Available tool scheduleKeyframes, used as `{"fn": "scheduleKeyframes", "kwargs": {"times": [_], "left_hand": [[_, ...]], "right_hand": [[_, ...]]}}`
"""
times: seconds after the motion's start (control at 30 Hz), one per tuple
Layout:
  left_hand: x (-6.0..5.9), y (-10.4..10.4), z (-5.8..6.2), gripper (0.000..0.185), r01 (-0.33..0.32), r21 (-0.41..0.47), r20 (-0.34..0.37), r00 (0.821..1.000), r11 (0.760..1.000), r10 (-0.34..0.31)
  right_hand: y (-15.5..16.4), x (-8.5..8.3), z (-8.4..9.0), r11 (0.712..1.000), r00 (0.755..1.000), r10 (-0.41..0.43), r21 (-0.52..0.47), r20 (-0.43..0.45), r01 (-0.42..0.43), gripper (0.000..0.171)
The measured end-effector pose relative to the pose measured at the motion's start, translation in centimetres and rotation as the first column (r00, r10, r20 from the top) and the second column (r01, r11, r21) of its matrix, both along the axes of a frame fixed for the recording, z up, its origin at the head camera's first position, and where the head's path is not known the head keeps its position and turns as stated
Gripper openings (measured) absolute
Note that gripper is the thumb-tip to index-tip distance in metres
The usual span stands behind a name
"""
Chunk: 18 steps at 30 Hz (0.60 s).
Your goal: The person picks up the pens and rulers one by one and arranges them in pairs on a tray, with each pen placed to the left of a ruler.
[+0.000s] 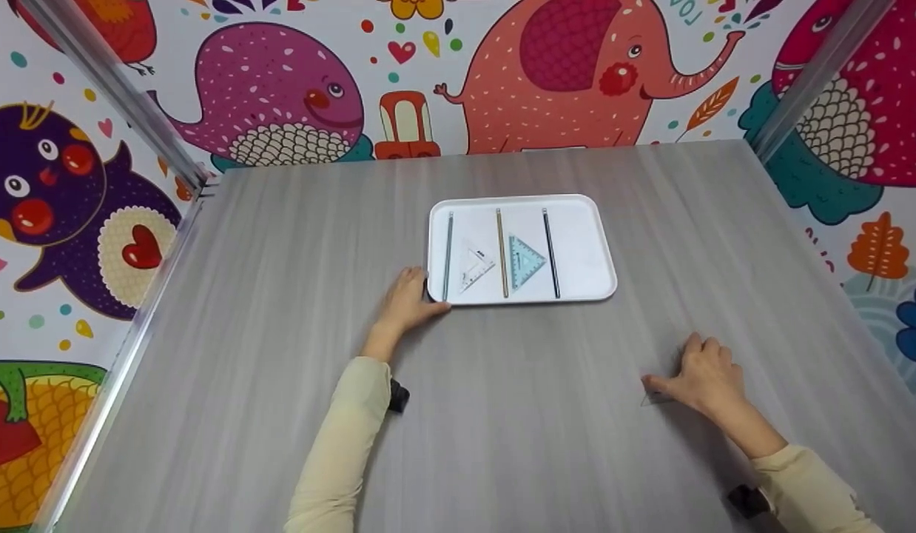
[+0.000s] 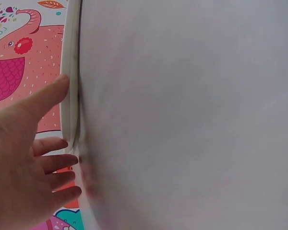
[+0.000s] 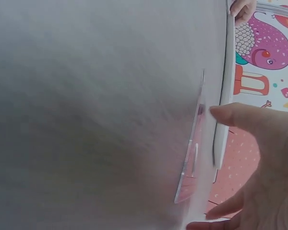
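A white tray lies on the table and holds pencils and two set squares. My left hand is at the tray's near left corner. Its thumb touches the rim along the near side, and the other fingers lie by the left side. My right hand is low over the table to the right, thumb and fingers spread apart. Close by it is a clear set square on the tabletop, mostly hidden by the hand in the head view.
Inside the tray are a light blue pencil, a gold pencil and a dark pencil. Between them lie a clear set square and a blue one. Cartoon-printed walls stand around the grey table.
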<state>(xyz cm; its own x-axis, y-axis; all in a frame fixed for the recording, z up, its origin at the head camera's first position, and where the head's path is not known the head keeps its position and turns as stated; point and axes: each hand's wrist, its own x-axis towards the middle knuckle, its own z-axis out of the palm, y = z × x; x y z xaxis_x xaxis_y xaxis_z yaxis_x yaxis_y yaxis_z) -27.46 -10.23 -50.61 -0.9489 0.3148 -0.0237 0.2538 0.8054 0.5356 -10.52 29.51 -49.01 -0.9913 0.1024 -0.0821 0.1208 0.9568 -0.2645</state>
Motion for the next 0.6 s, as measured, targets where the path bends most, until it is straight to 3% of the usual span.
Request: {"fn": "scheduleKeyframes", "kwargs": {"times": [0.2, 0.6], "left_hand": [[0.1, 0.0, 0.0, 0.069, 0.006, -0.014, -0.007, 1.0, 1.0, -0.006], [0.0, 0.1, 0.0, 0.067, 0.005, -0.013, -0.005, 1.0, 1.0, -0.005]], "right_hand": [[-0.1, 0.7, 0.0, 1.0, 0.999, 0.012, -0.015, 0.035, -0.011, 0.08], [0.2, 1.1, -0.4, 0.982, 0.999, 0.038, -0.187, -0.012, -0.039, 0.059]]}}
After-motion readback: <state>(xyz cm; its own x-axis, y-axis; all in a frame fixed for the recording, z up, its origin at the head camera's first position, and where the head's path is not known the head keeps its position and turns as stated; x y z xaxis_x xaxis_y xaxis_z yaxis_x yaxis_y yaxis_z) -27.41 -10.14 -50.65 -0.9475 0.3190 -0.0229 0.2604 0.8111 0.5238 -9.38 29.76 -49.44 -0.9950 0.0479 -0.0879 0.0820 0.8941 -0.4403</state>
